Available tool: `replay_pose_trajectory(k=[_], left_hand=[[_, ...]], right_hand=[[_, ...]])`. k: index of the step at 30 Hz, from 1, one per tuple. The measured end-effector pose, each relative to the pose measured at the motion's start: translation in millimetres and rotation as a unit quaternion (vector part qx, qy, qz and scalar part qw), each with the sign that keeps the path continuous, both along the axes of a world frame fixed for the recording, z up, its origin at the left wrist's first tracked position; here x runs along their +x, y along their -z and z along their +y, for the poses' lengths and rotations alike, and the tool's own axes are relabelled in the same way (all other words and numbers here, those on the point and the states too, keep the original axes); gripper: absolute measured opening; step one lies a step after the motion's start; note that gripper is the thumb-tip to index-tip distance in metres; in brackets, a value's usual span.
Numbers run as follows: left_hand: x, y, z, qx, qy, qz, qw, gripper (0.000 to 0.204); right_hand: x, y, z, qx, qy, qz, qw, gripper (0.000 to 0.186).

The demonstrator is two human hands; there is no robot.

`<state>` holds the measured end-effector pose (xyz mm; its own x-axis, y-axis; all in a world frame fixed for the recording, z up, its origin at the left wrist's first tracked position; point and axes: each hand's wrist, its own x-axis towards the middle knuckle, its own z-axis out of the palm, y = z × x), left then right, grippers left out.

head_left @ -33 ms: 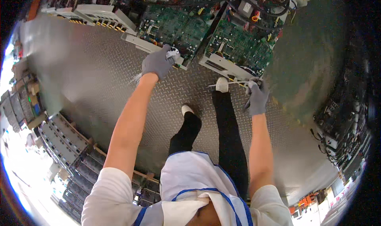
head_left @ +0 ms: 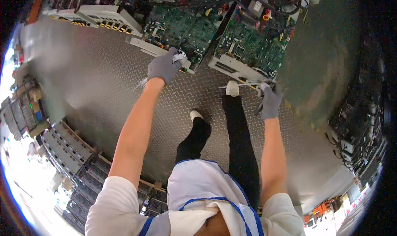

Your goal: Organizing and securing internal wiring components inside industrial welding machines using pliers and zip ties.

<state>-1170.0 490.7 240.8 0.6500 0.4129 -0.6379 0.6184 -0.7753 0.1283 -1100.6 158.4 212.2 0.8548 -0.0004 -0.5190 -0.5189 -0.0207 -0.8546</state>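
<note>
My left hand [head_left: 164, 66], in a grey glove, is closed around a bundle of thin white strips that look like cable ties [head_left: 179, 57]. Their thin tails stick out behind the wrist. It hovers at the front edge of the left open unit, whose green circuit board [head_left: 182, 31] is exposed. My right hand [head_left: 270, 100], also gloved in grey, pinches a single thin white strip like a cable tie [head_left: 250, 84], which points left over my shoe. That hand is close to the front corner of the right unit, with its own green circuit board [head_left: 252, 45]. Its fingertips are partly blurred.
Black cables [head_left: 285, 12] lie coiled across the backs of the units. More units with pale front panels [head_left: 109, 16] stand at the far left. Underfoot is a patterned metal floor [head_left: 124, 66]. Racked equipment [head_left: 68, 147] lines the left, and piled dark parts [head_left: 351, 140] the right.
My right hand has shifted slightly to the right with the white strip. My left hand stays almost where it was, still gripping the bundle.
</note>
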Motion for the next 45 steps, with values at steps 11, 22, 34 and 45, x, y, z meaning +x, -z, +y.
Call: replay_pose_trajectory(k=[11,22,34,45], left_hand=[[-55.9,16.8,-5.7,0.001,-0.033,-0.108,0.994,0.042],[-71.9,49.5,20.3,-0.061,-0.037,-0.296,0.953,0.041],[-55.2,50.1,-23.4,0.126,-0.053,-0.285,0.949,0.080],[-54.7,57.5,-23.6,0.087,-0.094,-0.337,0.933,0.094]], right_hand=[[-23.2,-7.0,9.4,-0.026,-0.019,-0.066,0.997,0.009],[-47.0,104.0,25.7,-0.058,-0.247,-0.241,0.937,0.016],[-29.2,172.2,-10.4,0.098,0.004,-0.340,0.935,0.017],[-28.9,200.2,13.2,-0.002,-0.194,-0.363,0.911,0.017]])
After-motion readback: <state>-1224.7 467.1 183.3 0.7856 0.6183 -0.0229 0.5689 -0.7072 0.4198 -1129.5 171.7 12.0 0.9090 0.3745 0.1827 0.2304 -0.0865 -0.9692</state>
